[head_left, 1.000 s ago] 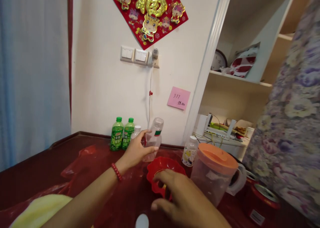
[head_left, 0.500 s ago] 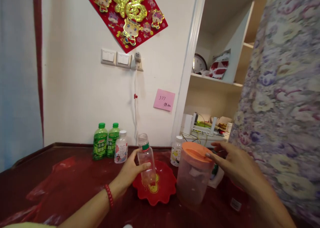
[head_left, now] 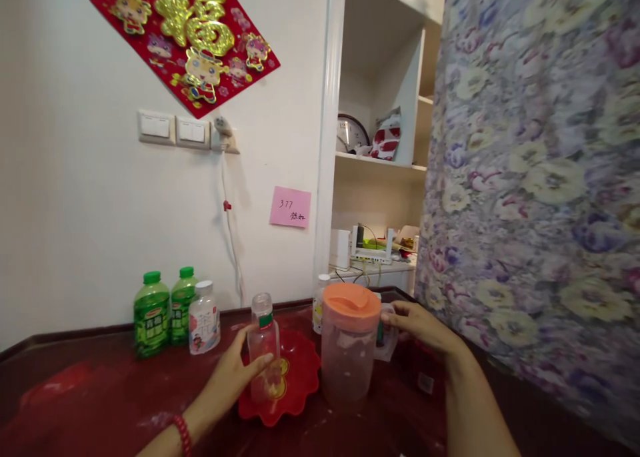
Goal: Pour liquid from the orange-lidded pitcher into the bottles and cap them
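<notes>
My left hand (head_left: 231,377) is wrapped round a clear uncapped plastic bottle (head_left: 263,343), which stands upright in a red scalloped plate (head_left: 300,383) on the dark red table. A red bead bracelet circles that wrist. My right hand (head_left: 417,323) is closed on the handle of a clear plastic pitcher (head_left: 349,347) with an orange lid, standing just right of the plate.
Two green bottles (head_left: 151,313) and a small white-capped bottle (head_left: 204,317) stand by the wall at the left. Another small bottle (head_left: 318,303) sits behind the pitcher. A flowered cloth (head_left: 530,177) hangs close on the right. Shelves (head_left: 380,167) hold a clock and oddments.
My left hand brought the bottle down from the air into the red plate. My right hand left the plate, crossed to the right and took the pitcher's handle. The view swung right.
</notes>
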The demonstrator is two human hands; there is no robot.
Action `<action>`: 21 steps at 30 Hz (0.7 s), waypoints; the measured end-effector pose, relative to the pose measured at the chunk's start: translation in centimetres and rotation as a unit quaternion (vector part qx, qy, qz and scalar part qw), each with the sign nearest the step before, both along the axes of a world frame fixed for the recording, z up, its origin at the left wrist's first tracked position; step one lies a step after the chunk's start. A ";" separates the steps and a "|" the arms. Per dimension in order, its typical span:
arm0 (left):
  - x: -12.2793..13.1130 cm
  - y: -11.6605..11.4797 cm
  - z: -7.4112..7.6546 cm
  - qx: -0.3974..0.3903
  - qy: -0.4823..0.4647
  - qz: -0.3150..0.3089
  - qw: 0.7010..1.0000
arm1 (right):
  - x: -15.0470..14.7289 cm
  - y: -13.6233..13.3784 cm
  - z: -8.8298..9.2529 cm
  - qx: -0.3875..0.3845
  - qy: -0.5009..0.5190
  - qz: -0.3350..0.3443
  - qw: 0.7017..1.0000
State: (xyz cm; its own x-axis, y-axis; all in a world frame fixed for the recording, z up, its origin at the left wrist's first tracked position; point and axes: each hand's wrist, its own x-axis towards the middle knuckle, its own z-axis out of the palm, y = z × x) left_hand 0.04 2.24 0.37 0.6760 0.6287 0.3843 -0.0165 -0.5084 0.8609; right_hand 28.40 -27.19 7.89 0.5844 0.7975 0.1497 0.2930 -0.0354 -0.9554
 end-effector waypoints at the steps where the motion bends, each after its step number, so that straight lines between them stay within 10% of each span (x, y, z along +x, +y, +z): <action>1: 0.0 -0.1 0.1 -0.002 0.004 -0.005 1.000 | -0.1 0.1 -0.1 0.005 0.007 0.011 1.000; 21: -0.1 -1.1 0.6 0.019 0.040 -0.011 0.999 | 0.0 6.5 -5.0 0.177 0.170 -0.069 0.967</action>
